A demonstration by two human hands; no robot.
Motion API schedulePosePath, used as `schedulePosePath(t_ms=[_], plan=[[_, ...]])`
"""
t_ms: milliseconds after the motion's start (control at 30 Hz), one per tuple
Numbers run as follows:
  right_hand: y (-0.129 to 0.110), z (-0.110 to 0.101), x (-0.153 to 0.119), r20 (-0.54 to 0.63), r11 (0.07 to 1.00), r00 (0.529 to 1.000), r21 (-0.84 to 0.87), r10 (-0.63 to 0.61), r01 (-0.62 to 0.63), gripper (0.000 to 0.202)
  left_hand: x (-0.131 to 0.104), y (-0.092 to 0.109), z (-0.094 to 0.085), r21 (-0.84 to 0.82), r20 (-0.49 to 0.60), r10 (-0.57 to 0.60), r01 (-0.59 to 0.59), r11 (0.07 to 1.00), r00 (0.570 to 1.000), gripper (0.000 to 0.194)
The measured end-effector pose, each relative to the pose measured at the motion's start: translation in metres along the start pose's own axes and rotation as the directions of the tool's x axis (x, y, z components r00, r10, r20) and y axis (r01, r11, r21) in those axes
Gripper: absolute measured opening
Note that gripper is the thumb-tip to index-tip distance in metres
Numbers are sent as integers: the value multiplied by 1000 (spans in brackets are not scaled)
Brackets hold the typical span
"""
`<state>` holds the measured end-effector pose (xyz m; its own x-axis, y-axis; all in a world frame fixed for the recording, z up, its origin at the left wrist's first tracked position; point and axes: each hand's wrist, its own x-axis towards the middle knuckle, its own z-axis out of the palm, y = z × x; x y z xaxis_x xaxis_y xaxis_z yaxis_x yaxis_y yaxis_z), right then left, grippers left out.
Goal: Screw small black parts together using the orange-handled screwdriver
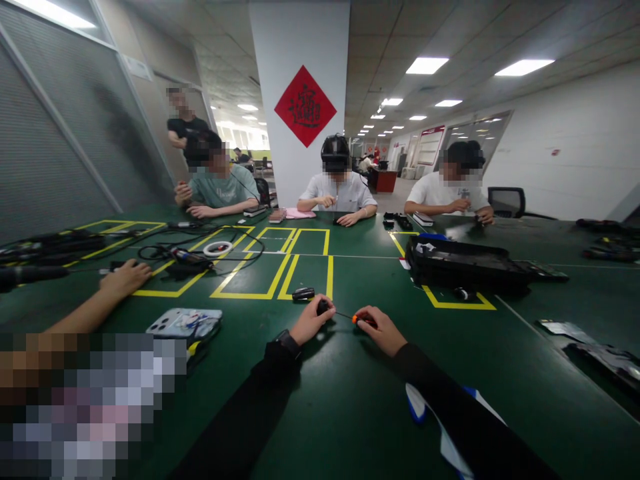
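At lower centre, the bare left hand (313,321), palm down, grips a small black cylindrical part (323,307); the right hand's (381,329) grip closes round an orange-and-black-handled screwdriver (356,319), its thin shaft level.

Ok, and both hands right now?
Left hand: closed on a small black part.
Right hand: closed on an orange-ended screwdriver, its shaft reaching toward the black part.

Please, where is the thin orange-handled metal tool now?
The thin orange-handled metal tool is in the right hand, near the head view's centre, pointing toward the small black part in the left hand.
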<state>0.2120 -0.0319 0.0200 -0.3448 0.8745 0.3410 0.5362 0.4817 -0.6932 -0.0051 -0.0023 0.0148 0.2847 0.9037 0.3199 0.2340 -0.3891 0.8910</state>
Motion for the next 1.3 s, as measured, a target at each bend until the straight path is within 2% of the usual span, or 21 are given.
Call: schedulePosePath(t_ms=[200,400,633,1300], plan=[[3,0,3,12,995,999,-86,-45,46,12,1,-2,0,-34,3,-17,17,999,1000,19],[7,3,1,-7,996,1000,-85,15,-16,16,1,-2,1,-30,-16,-19,18,999,1000,16],[1,0,2,17,997,1000,-70,-23,24,19,1,-1,1,-21,-27,-35,35,999,999,15],[0,0,1,9,996,1000,-83,-24,25,16,1,-3,1,4,-19,-2,2,1000,1000,16]])
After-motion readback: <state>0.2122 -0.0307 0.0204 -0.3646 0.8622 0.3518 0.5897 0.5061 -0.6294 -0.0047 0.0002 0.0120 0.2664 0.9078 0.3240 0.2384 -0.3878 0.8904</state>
